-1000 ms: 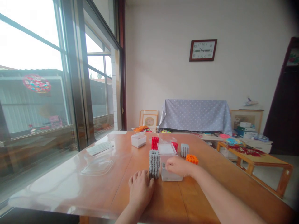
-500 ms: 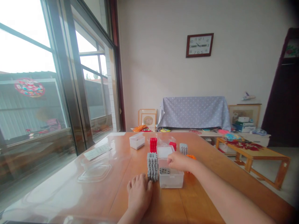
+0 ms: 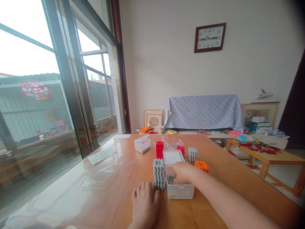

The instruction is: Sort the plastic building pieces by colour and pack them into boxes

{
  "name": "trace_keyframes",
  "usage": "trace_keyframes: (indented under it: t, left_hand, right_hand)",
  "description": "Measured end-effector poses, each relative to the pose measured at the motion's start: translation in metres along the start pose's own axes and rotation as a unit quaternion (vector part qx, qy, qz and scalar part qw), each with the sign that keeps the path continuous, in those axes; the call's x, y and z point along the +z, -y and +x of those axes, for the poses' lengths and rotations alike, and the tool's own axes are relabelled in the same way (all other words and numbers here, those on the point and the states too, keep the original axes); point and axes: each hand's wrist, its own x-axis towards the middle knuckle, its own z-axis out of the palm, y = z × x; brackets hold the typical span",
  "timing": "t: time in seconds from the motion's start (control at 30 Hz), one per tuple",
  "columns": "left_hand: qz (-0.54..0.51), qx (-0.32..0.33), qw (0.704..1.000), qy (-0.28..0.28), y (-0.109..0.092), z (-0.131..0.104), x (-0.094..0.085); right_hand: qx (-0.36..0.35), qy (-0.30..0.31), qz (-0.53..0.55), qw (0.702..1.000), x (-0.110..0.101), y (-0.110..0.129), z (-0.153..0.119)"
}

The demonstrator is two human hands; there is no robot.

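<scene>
**Right hand [image 3: 185,173] in the open plastic box [image 3: 181,192], left hand [image 3: 145,203] by the gray block stack [image 3: 159,175]**

In the head view, a gray lattice block [image 3: 170,178] sits inside the box, against its left part, toward the table's [image 3: 130,178] left edge from the right hand's fingers. The hand covers part of the block, so its long axis cannot be told. The right hand is the nearer of the two. Its forearm slants in from the table's near right corner and passes over the box's right wall; the wrist is bent, knuckles up, fingers curled downward. Whether that grip has closed on the block cannot be told, as the fingertips are hidden.

The gray block stack stands upright, long axis vertical, just beside the box on the side of the table's left edge. The left hand lies palm down at its foot, fingers loosely spread toward the table's far edge. That grip is relaxed and seems to hold nothing; the thumb is at the stack's base, contact unclear.

Past the box, toward the far edge, stand a red block stack [image 3: 159,149] and a smaller gray stack [image 3: 193,154]; an orange block [image 3: 202,166] lies nearer the right edge.
</scene>
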Motion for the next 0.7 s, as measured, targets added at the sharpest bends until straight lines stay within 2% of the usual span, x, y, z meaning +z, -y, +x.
trace_keyframes:
  t: [0.23, 0.47, 0.7]
  left_hand:
    - [-0.006, 0.004, 1.0, 0.005, -0.002, -0.001, -0.001]
    - [-0.014, 0.003, 1.0, 0.004, -0.001, -0.001, -0.002]
    - [-0.002, 0.003, 1.0, 0.005, -0.002, 0.0, -0.001]
  right_hand:
    - [-0.013, 0.032, -0.04, 0.999, -0.001, 0.0, -0.005]
    - [-0.048, -0.016, 0.011, 0.999, -0.001, -0.015, -0.015]
    - [-0.08, -0.029, 0.063, 0.994, 0.007, -0.019, -0.025]
